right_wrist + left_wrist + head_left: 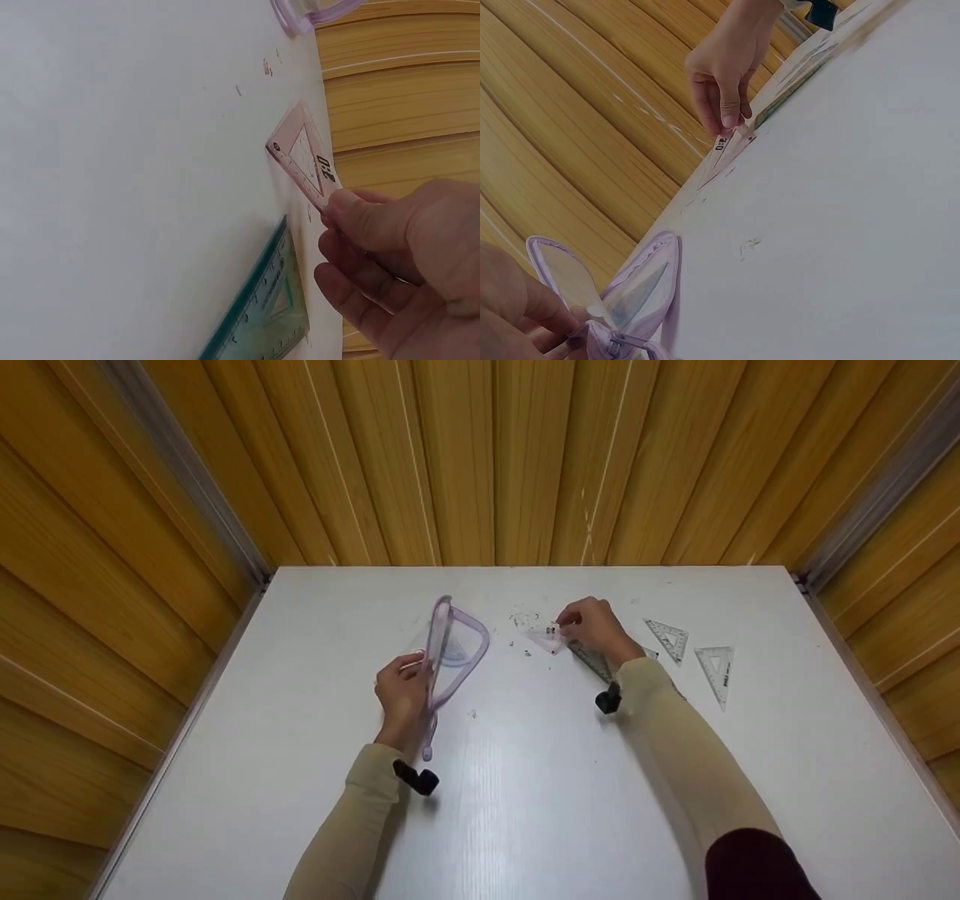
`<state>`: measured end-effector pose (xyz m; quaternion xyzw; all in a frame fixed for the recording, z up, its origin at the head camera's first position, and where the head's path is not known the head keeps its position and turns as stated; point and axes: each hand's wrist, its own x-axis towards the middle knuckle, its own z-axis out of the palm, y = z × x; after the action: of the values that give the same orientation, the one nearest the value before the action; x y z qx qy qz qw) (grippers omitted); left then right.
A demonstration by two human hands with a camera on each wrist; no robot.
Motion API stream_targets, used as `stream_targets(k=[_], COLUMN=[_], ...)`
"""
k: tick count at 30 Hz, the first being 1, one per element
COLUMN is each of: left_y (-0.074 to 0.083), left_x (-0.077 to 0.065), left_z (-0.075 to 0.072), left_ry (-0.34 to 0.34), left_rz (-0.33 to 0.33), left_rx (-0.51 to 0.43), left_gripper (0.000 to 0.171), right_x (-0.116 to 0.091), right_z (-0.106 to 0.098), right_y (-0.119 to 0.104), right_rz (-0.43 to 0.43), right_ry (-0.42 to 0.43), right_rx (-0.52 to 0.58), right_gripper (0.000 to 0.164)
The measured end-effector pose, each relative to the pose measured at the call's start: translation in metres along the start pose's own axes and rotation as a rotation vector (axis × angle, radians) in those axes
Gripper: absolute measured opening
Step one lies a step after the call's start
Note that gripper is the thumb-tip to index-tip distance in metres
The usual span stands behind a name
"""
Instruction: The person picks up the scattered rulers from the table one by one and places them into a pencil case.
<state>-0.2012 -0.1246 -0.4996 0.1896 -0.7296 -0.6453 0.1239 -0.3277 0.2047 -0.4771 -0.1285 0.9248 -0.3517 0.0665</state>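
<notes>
My left hand (401, 690) grips the side of a clear zip pouch (484, 641) with purple trim, held up with its mouth spread apart. Through its clear wall shows a bluish transparent piece (637, 296). Between thumb and fingertips, my right hand (592, 626) pinches one corner of a pinkish clear set square (300, 114), tilted close over the table. Just beneath that hand lies a green-edged set square (247, 315), partly covered by the wrist in the head view.
Two clear set squares, a smaller one (677, 637) and a longer one (706, 658), lie right of my right forearm. Dark marks speckle the white table (510, 780) between the hands. Wood-look panels (517, 465) rise behind its back edge.
</notes>
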Motion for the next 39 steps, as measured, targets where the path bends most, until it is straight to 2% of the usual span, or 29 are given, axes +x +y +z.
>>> stream_targets(k=[7,19,28,33,39], left_y=[0.000,0.000,-0.001,-0.003,0.000], left_x=[0.001,0.000,0.002,0.001,0.001], left_z=[0.001,0.000,0.001,0.001,0.001], left_ry=[0.006,-0.003,0.007,-0.002,-0.001], left_rz=[-0.001,-0.018,0.009,0.003,-0.013], left_rx=[0.026,-0.011,0.014,0.002,0.001], left_gripper=[0.020,0.020,0.019,0.019,0.019], right_x=[-0.003,-0.010,-0.013,-0.015,-0.014], right_z=[-0.006,-0.004,0.001,0.004,0.005], right_y=[0.005,0.008,0.005,0.001,-0.004], right_rz=[0.012,0.056,0.027,0.043,0.000], right_ry=[0.021,0.060,0.093,0.091,0.103], right_rx=[0.062,0.225,0.380,0.408,0.411], right_gripper=[0.018,0.020,0.024,0.021,0.026])
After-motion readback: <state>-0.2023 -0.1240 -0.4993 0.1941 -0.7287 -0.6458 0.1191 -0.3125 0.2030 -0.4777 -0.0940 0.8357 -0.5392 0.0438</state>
